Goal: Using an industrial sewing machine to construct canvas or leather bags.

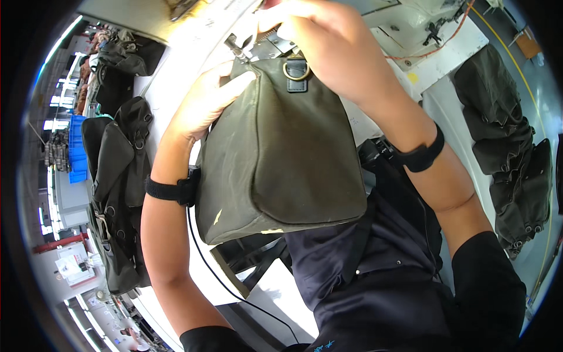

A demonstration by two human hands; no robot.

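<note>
A dark olive fabric bag (311,158) hangs in front of me with its upper end at a sewing machine (211,26). Its side carries a black tab with a brass D-ring (297,70). My left hand (214,97) grips the bag's upper left edge, the thumb lying along the piped seam and the other fingers behind the fabric. Over the bag's top, beside the machine's metal parts (239,48), my right hand (314,29) is closed with its fingers bent. Whatever those fingers hold is hidden at the picture's upper edge.
More dark olive bags (120,170) are piled along the left, and another stack (498,141) lies at the right. A blue bin (77,149) stands beyond the left pile. An orange cord (425,57) crosses the white machine table (446,61).
</note>
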